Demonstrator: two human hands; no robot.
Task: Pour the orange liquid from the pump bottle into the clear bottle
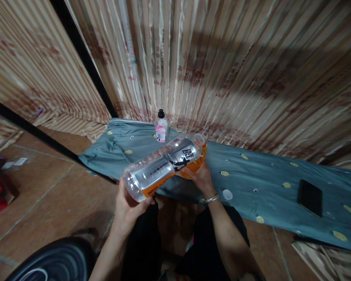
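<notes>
At frame centre I note the bottle (163,166) lying nearly level, long axis lower left to upper right, left hand (128,208) clasped around its base and right hand (200,177) gripping beneath its neck above the cloth-covered table (266,183).

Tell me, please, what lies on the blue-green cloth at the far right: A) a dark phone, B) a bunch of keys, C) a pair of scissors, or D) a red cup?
A: a flat dark phone lies on the blue-green cloth at the right, well away from the large bottle that both hands hold.
</notes>
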